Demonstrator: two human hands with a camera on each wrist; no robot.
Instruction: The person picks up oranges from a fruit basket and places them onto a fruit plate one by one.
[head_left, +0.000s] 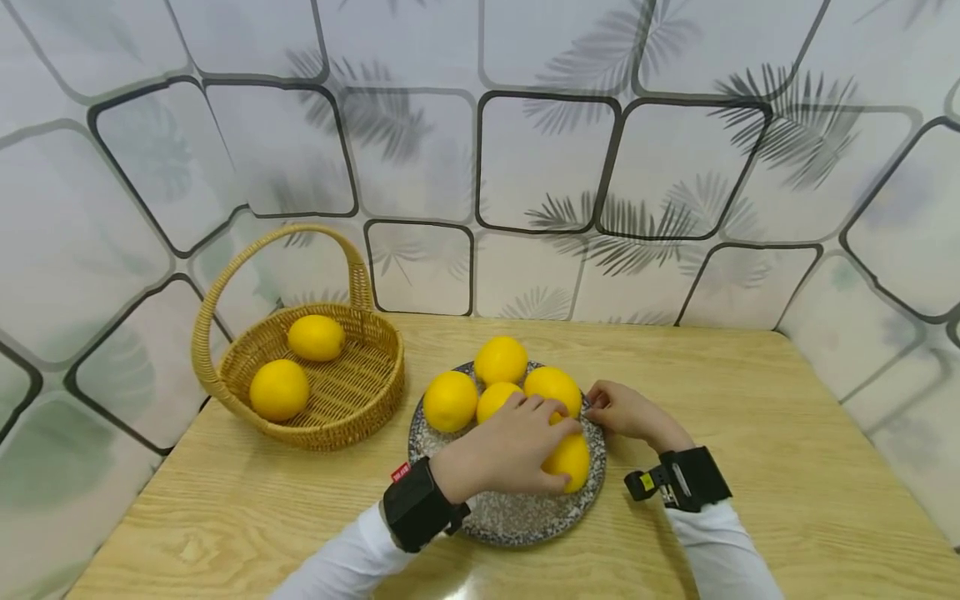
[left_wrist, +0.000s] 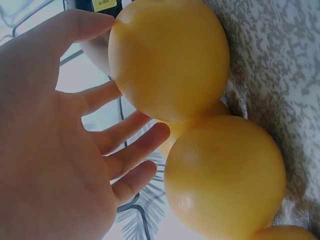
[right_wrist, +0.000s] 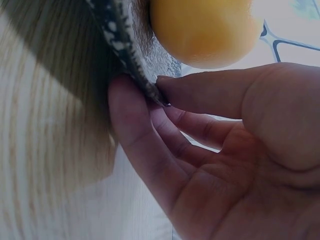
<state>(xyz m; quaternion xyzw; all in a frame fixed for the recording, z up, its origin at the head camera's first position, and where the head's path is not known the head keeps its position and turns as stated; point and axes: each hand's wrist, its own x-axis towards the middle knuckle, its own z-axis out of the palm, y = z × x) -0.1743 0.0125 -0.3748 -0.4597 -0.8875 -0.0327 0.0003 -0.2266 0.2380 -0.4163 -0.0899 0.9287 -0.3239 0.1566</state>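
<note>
Left grip [head_left: 506,452], head view: reaches across the plate [head_left: 517,518], fingers and thumb grasping a lemon [head_left: 572,468] at the plate's right side.
Right grip [head_left: 628,412], head view: pinches the plate's right rim.
Table [head_left: 720,367]: wooden, patterned wall [head_left: 547,158] behind.
Plate: five lemons visible, counting the grasped one; the left grip partly hides the middle one.
Basket [head_left: 395,358]: left of the plate, handle upright, two lemons inside.
Lemon, left wrist view: thumb and forefinger meet it; other fingers relaxed.
Rim, right wrist view: thumb above, finger beneath.
</note>
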